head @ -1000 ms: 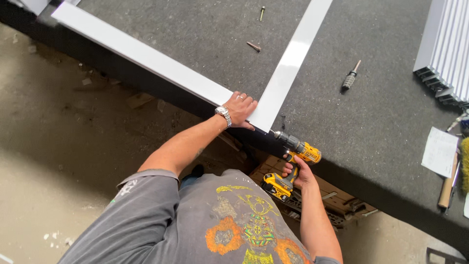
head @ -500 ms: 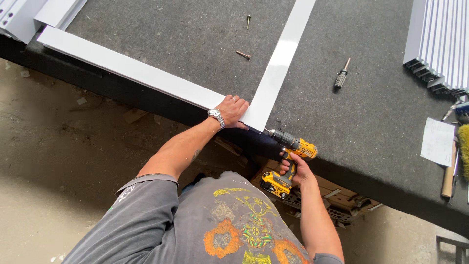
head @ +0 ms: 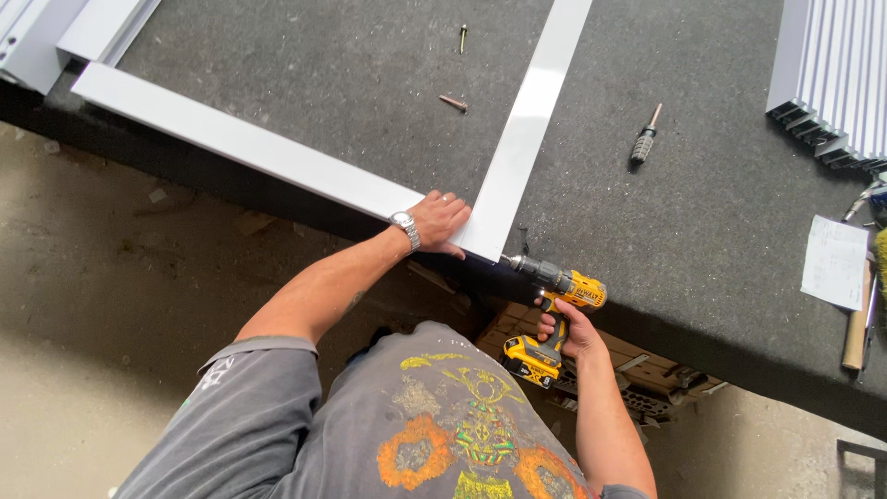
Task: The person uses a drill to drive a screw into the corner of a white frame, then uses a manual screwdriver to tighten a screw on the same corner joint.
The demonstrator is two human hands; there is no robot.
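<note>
Two long white profiles meet in a corner at the table's near edge: one [head: 249,143] runs left along the edge, the other [head: 531,111] runs away across the dark table [head: 305,65]. My left hand [head: 442,220], with a wristwatch, presses flat on that corner. My right hand [head: 565,331] grips the handle of a yellow and black cordless drill [head: 552,305], whose tip touches the corner's outer side.
A screwdriver bit holder [head: 643,140], a loose screw [head: 463,37] and a small brown pin [head: 453,102] lie on the table. Stacked white profiles [head: 836,79] sit at the far right, more at the top left [head: 55,32]. Paper [head: 834,261] and a wooden-handled tool [head: 856,323] lie at right.
The view has shifted slightly. The drill has moved in closer to the corner of the profiles. My left hand stays pressed on the joint.
</note>
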